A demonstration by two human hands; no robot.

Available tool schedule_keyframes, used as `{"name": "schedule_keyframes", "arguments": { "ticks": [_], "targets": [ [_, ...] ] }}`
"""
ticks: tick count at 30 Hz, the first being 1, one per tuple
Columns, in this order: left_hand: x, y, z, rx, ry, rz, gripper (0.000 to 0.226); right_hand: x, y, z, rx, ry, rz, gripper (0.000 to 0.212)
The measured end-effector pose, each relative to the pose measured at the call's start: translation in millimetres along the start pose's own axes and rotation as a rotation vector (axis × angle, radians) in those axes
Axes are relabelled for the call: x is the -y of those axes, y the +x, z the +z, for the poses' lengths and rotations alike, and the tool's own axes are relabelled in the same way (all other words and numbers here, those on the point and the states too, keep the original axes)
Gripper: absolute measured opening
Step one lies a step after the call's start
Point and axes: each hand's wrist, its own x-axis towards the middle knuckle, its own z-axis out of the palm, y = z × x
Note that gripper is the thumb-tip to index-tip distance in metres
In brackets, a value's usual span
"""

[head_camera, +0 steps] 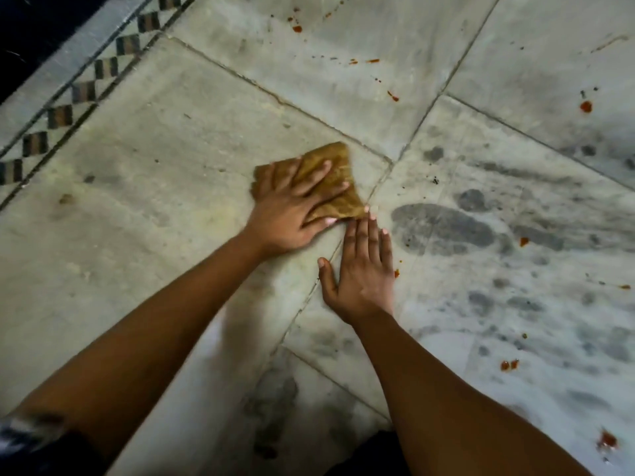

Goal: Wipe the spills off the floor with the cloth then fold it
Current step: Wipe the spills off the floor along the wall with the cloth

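Observation:
A folded brown cloth [338, 190] lies flat on the pale marble floor [154, 173] near a tile joint. My left hand [292, 207] presses down on it with fingers spread straight. My right hand [360, 269] lies flat on the floor just below the cloth, its fingertips touching the cloth's near corner. Red spill drops [586, 106] dot the tiles at the right, and more red spots [297, 28] show at the top.
A checkered tile border [82, 92] runs diagonally along the upper left, with darkness beyond it. Grey smudges [443, 228] mark the tiles right of my hands. More red splashes [607, 440] sit at the lower right.

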Motion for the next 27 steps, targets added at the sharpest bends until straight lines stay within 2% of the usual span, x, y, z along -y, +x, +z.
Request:
{"name": "schedule_keyframes", "arguments": {
  "ticks": [2, 4, 6, 7, 10, 12, 14, 16, 18, 21, 23, 25, 27],
  "targets": [
    [35.0, -3.6, -5.7, 0.006, 0.011, -0.115, 0.067, 1.4, -1.5, 0.3, 0.006, 0.007, 0.002, 0.078],
    [57.1, 21.2, -17.6, 0.035, -0.017, -0.375, 0.067, 2.9, -2.8, -0.3, 0.013, 0.009, -0.006, 0.078],
    [56.0, 58.8, -29.9, 0.018, -0.094, -0.581, 0.063, 4.3, 0.7, -2.9, 0.019, 0.011, -0.017, 0.079],
    [47.3, 74.7, -32.5, 0.009, -0.141, -0.611, 0.062, 4.3, 2.0, -3.8, 0.022, 0.009, -0.014, 0.079],
    [3.6, 78.2, -19.1, 0.028, -0.17, -0.477, 0.058, 3.9, 2.3, -4.0, 0.026, 0.008, -0.01, 0.079],
    [-24.5, 36.7, -4.1, 0.041, -0.083, -0.335, 0.06, 3.3, -0.1, -2.0, 0.032, -0.002, -0.021, 0.078],
    [-24.4, -10.0, 2.8, 0.03, -0.026, -0.266, 0.063, 3.0, 0.6, -1.6, 0.028, -0.014, -0.018, 0.078],
    [0.9, -40.8, 0.1, 0.043, -0.025, -0.31, 0.064, 2.4, 0.8, -1.4, 0.029, -0.008, -0.015, 0.079],
    [39.8, -42.8, -7.1, 0.042, -0.025, -0.445, 0.065, 1.1, -0.3, -1.0, 0.03, 0.005, -0.006, 0.079],
    [84.7, 12.0, -22.8, 0.023, -0.13, -0.684, 0.062, 2.0, 1.5, -1.5, 0.007, 0.019, -0.008, 0.079],
    [89.7, 59.0, -32.6, 0.011, -0.204, -0.777, 0.062, 3.6, 5.2, -1.7, 0.006, 0.028, -0.016, 0.078],
    [71.5, 84.4, -28.8, 0.015, -0.211, -0.744, 0.064, 4.3, 4.1, -1.4, 0.0, 0.044, -0.019, 0.078],
    [36.5, 71.2, -12.9, 0.025, -0.134, -0.562, 0.067, 4.7, 2.4, -0.5, 0.0, 0.045, -0.021, 0.078]
  ]
}}
